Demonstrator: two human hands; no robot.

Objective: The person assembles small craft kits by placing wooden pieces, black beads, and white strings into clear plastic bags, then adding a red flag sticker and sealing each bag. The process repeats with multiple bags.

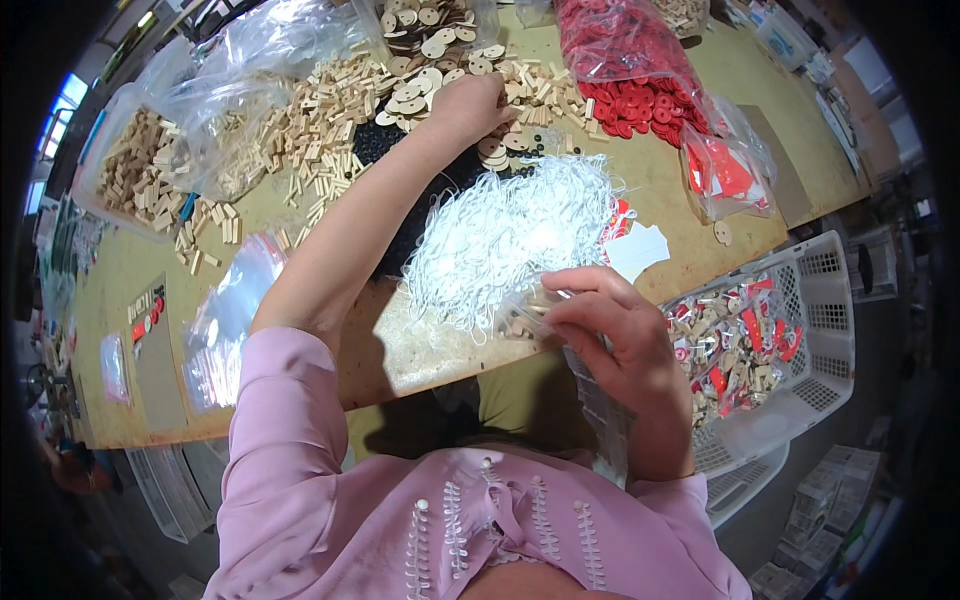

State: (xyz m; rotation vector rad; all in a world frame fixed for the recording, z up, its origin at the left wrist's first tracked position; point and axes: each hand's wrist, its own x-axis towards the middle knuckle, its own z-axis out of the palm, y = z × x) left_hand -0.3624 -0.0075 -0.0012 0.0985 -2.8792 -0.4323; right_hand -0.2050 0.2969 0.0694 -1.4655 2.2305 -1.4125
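My left hand (472, 108) reaches across the table into the round wooden discs (408, 102), its fingers curled down and partly hidden. Whether a piece is between them I cannot make out. Close to the table's front edge, my right hand (622, 335) pinches a small clear plastic bag (522, 316) with some wooden pieces inside. A heap of white looped strings (515, 225) lies between my hands. Black beads or rings (378, 142) show beneath my left forearm. Small wooden blocks (325, 125) spread out left of the discs.
A big bag of red discs (640, 105) lies at the far right. White cards (638, 250) sit beside the strings. On the right, a white plastic basket (825, 300) holds filled bags. Flat clear bags (235, 320) lie at left, near a tub (95, 190) of wooden blocks.
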